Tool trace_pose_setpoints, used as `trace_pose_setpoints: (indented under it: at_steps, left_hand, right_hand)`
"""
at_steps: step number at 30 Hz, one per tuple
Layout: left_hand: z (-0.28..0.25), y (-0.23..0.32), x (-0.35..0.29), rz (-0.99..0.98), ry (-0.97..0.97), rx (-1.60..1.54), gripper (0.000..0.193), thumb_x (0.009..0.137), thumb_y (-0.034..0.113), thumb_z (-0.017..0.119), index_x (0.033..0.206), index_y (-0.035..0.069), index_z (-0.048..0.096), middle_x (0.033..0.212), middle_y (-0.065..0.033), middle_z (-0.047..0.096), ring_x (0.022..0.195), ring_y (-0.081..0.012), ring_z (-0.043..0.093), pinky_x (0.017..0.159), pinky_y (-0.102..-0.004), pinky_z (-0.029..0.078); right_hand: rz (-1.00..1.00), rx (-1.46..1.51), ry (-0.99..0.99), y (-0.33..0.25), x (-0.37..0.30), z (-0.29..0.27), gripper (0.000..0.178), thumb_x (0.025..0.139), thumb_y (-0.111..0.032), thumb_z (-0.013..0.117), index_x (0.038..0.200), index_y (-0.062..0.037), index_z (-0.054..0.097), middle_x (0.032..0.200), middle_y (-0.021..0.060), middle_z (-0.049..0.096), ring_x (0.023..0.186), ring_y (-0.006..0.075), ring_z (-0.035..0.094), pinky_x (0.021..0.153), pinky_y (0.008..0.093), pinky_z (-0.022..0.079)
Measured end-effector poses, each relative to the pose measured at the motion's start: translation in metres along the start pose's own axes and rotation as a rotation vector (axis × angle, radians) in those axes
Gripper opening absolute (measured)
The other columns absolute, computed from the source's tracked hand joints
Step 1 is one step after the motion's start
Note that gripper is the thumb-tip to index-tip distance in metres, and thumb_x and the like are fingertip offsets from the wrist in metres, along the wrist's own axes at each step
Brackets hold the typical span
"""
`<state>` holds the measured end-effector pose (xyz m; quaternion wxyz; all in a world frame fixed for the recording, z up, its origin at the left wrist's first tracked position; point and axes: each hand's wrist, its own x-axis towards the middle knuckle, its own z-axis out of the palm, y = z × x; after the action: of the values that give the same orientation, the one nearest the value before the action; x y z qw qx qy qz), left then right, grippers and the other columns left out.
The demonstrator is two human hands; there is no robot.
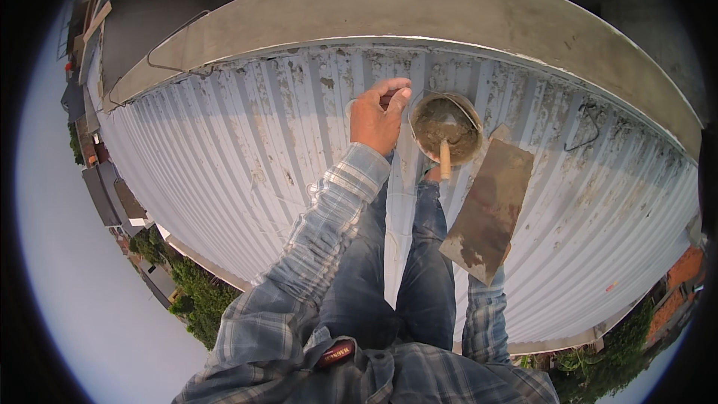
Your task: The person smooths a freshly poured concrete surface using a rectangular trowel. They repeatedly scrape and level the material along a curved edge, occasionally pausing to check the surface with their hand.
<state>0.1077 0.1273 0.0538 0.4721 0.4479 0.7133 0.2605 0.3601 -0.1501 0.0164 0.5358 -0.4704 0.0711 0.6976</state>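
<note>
My left hand (378, 116) is raised over the roof, just left of a bucket (476, 153) holding grey mortar (437, 123). Its fingers are curled in with the thumb against them; whatever they may hold cannot be made out. A trowel's wooden handle (445, 158) sticks up from the mortar, leaning on the near side of the bucket. My right hand (508, 250) grips a long, mortar-stained plastering float (490, 209) from beneath. The board hides nearly all of that hand, leaving only a sliver at its right edge.
I stand on ribbed metal roofing (299, 150) spattered with dried mortar. A rendered concrete wall band (419, 7) curves along the far side. Bent wire rods lie at the left (179, 69) and right (587, 129). Trees (198, 299) and houses show beyond the roof's edge.
</note>
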Motion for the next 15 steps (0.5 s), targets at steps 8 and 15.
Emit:
trace_pose_setpoints:
  at_steps: [8,15]
  left_hand:
    - [0.001,0.056,0.164,0.71,0.176,0.595,0.021,0.092,0.017,0.069,0.11,0.008,0.076,0.107,-0.0115,0.074,0.096,-0.0232,0.071,0.085,-0.0358,0.056]
    - [0.017,0.048,0.19,0.735,0.216,0.874,0.024,0.089,0.016,0.066,0.112,0.018,0.075,0.088,-0.0146,0.073,0.088,-0.0348,0.071,0.08,-0.0454,0.058]
  right_hand:
    - [-0.018,-0.016,-0.053,0.012,0.0,-0.019,0.042,0.108,-0.025,0.044,0.141,0.001,0.049,0.132,0.0168,0.062,0.115,0.0303,0.066,0.097,0.044,0.057]
    - [-0.015,0.088,0.003,0.006,0.001,0.009,0.042,0.108,-0.026,0.045,0.139,0.0026,0.049,0.13,0.0166,0.063,0.112,0.0291,0.067,0.096,0.0417,0.057]
